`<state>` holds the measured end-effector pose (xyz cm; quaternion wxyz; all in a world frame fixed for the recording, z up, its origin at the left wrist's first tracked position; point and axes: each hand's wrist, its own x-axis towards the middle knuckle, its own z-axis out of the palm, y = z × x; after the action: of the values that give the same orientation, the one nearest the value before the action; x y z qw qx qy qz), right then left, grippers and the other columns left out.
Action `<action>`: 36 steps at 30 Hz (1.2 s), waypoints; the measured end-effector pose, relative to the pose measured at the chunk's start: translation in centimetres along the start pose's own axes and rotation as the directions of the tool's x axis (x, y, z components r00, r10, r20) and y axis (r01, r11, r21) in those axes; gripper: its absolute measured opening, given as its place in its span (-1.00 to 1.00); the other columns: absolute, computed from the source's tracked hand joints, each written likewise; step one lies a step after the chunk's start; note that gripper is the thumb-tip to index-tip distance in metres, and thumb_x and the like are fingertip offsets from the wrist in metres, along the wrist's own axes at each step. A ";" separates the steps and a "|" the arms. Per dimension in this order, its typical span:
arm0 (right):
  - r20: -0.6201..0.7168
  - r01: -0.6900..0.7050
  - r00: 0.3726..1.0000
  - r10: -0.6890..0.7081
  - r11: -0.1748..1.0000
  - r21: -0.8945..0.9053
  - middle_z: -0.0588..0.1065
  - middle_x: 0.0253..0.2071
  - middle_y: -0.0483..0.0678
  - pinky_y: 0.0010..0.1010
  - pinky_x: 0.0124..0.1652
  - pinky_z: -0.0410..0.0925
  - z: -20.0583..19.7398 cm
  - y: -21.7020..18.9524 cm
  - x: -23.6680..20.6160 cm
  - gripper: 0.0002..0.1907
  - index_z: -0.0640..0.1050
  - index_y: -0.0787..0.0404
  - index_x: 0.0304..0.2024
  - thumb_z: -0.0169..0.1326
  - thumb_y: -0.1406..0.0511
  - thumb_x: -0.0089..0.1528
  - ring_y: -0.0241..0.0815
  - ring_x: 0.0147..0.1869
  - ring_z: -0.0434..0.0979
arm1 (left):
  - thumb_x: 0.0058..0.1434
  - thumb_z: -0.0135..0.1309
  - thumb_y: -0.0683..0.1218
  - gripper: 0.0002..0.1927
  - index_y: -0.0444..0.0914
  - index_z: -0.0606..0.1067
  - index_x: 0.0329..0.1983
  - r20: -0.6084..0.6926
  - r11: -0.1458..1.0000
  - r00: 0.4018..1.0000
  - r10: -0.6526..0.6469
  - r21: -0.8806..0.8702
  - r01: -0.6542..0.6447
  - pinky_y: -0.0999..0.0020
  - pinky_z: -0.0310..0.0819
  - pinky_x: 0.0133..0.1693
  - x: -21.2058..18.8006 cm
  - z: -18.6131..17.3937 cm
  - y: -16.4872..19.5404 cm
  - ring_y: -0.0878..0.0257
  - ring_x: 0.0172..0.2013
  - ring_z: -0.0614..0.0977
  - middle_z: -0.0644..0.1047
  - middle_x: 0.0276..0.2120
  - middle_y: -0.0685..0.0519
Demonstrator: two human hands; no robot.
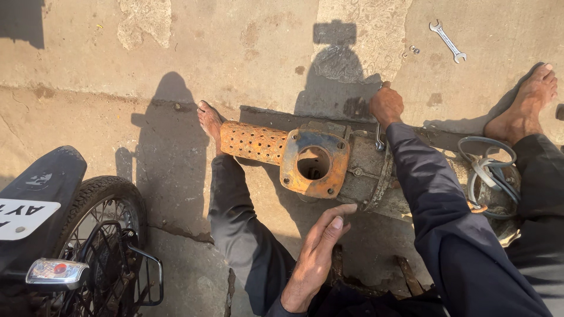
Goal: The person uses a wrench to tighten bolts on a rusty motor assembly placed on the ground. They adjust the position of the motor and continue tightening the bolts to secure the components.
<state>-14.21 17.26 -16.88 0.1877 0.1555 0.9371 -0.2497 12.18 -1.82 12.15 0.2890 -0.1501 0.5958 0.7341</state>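
A rusty orange pump [346, 167] lies on the concrete ground between my bare feet. It has a square flange with a round opening [314, 163] and a perforated orange tube [254, 141] at its left end. My right hand [386, 105] is closed on a small spanner [379, 138] at the far side of the pump's body. Beside the near edge of the flange, my left hand [320, 246] is flat with fingers extended and holds nothing. A coil of grey cable [486, 170] rests on the right end of the pump.
A second spanner [447, 41] and small nuts [414, 50] lie on the ground at the far right. A motorcycle's rear wheel [100, 235] and tail stand at the near left. My left foot [210, 121] and right foot [524, 105] flank the pump.
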 end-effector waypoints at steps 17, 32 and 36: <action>-0.373 0.572 0.794 -0.481 0.799 0.187 0.63 -0.14 0.14 -0.29 -0.39 0.49 -11.1 3.0 -29.7 -0.87 0.47 0.31 -0.01 0.05 0.43 0.39 0.01 -0.25 0.69 | 0.51 -0.18 0.09 -0.53 -0.29 0.42 0.29 0.007 0.931 0.949 0.315 0.190 -0.311 0.25 0.29 0.29 7.7 1.7 -2.1 0.11 0.32 0.39 0.38 0.29 -0.10; -0.277 0.545 0.783 -0.557 0.829 -0.124 0.42 -0.29 0.01 -0.09 -0.11 0.33 -3.8 3.7 -33.3 -0.80 0.51 0.22 -0.20 0.20 0.25 0.24 0.04 -0.15 0.43 | 0.35 -0.19 0.27 -0.33 -0.37 0.52 0.14 -0.186 0.827 0.982 -0.032 0.547 0.131 0.05 0.30 0.19 24.3 2.7 -9.8 -0.18 0.18 0.51 0.53 0.12 -0.28; -0.283 0.535 0.763 -0.580 0.814 -0.225 0.44 -0.31 0.01 -0.12 -0.11 0.29 -4.3 3.1 -32.7 -0.79 0.52 0.23 -0.20 0.20 0.28 0.18 0.01 -0.17 0.43 | 0.35 -0.20 0.26 -0.33 -0.36 0.47 0.19 -0.124 0.862 0.991 -0.052 0.496 0.108 0.07 0.31 0.20 24.3 3.0 -9.6 -0.14 0.20 0.52 0.54 0.16 -0.28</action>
<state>14.66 15.60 -0.63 -0.0497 -0.1027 0.9728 -0.2015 -0.82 8.16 -8.38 0.3162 -0.1334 0.7738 0.5324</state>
